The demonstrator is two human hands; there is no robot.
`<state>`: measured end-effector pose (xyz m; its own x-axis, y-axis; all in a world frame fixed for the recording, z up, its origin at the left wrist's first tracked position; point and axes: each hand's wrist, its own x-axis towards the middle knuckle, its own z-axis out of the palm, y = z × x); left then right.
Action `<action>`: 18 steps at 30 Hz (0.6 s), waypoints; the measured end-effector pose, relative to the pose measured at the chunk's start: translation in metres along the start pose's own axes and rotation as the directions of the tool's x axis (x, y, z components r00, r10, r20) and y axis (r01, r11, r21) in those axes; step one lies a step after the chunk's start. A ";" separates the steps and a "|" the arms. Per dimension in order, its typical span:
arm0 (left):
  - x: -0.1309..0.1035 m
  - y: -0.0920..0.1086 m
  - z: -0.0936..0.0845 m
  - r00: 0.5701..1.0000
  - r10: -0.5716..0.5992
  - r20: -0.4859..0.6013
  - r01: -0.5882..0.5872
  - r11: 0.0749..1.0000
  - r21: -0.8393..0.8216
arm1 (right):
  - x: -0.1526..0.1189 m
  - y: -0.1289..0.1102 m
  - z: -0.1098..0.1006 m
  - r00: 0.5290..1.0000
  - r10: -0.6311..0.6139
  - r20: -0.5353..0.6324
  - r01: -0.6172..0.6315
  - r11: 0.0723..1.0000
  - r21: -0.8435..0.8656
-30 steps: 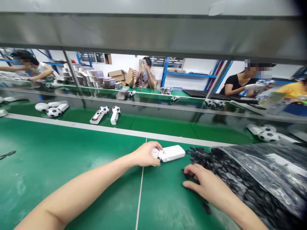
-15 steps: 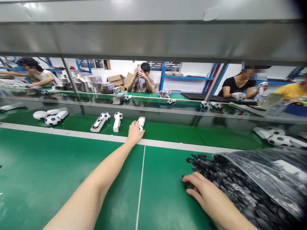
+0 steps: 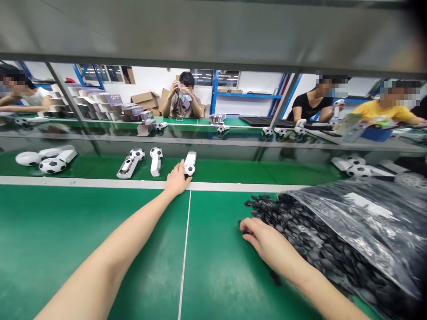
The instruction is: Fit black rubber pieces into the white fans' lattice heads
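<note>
My left hand (image 3: 177, 178) reaches to the belt beside a white handheld device (image 3: 191, 161) with a football-patterned round end. Its fingers lie along the device's left side and the thumb is just below the round end, not closed round it. My right hand (image 3: 263, 240) is curled at the left edge of a heap of small black plastic pieces (image 3: 320, 235). A dark piece shows at its fingertips, mostly hidden by the fingers. To the left on the belt lie another football-patterned device (image 3: 155, 162) and one with its inside exposed (image 3: 128, 165).
A clear plastic bag (image 3: 376, 213) covers part of the black heap. More football devices lie at the belt's left (image 3: 55, 164) and right (image 3: 362, 171). A grey strip (image 3: 110, 182) edges the green table (image 3: 150, 249). Several people work beyond, near stacked boxes (image 3: 100, 102).
The view has shifted, so the scene sits further left and higher. My left hand has drawn left off the device, whose round end now shows. My right hand stays curled by the heap.
</note>
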<state>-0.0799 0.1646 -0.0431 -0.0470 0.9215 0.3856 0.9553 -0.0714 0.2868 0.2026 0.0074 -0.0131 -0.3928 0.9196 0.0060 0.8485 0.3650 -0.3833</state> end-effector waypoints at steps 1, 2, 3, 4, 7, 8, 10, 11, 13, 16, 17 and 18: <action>-0.002 0.000 -0.001 1.000 0.003 -0.003 -0.003 1.000 0.004 | 0.000 -0.001 0.000 1.000 -0.019 -0.002 0.019 1.000 0.008; -0.003 0.000 -0.002 1.000 0.007 -0.006 -0.007 1.000 0.008 | 0.000 -0.001 0.000 0.999 -0.039 -0.005 0.039 0.999 0.021; -0.004 0.000 -0.002 1.000 0.010 -0.009 -0.010 1.000 0.012 | 0.000 -0.002 0.000 0.998 -0.054 -0.011 0.055 0.998 0.040; -0.005 -0.001 -0.003 1.000 0.012 -0.012 -0.012 1.000 0.015 | 0.000 -0.003 0.000 0.998 -0.063 -0.021 0.064 0.996 0.065; -0.008 -0.002 -0.004 1.000 0.016 -0.021 -0.015 1.000 0.024 | 0.000 -0.005 0.000 0.995 -0.065 -0.075 0.074 0.988 0.134; -0.008 -0.002 -0.004 1.000 0.018 -0.023 -0.018 0.999 0.027 | 0.000 -0.006 0.000 0.993 -0.077 -0.089 0.090 0.985 0.145; -0.008 -0.003 -0.005 0.999 0.025 -0.025 -0.024 0.999 0.029 | 0.001 -0.007 0.001 0.985 -0.124 -0.122 0.140 0.980 0.141; -0.008 -0.004 -0.005 0.999 0.029 -0.026 -0.029 0.999 0.029 | 0.000 -0.007 0.001 0.978 -0.149 -0.146 0.168 0.977 0.130; -0.008 -0.004 -0.005 0.999 0.036 -0.026 -0.036 0.999 0.026 | 0.000 -0.007 0.001 0.963 -0.178 -0.200 0.203 0.973 0.111; -0.007 -0.005 -0.004 0.999 0.035 -0.029 -0.034 0.999 0.021 | 0.000 -0.008 0.001 0.961 -0.164 -0.221 0.195 0.973 0.125; -0.007 -0.005 -0.004 0.999 0.033 -0.030 -0.032 0.999 0.020 | 0.000 -0.008 0.001 0.964 -0.147 -0.220 0.180 0.974 0.140; -0.007 -0.005 -0.005 0.999 0.031 -0.030 -0.030 0.999 0.019 | 0.001 -0.008 0.002 0.967 -0.125 -0.220 0.162 0.974 0.158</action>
<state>-0.0859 0.1571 -0.0431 -0.0263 0.9068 0.4208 0.9616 -0.0921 0.2586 0.1950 0.0047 -0.0114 -0.4080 0.8760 0.2573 0.7071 0.4814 -0.5179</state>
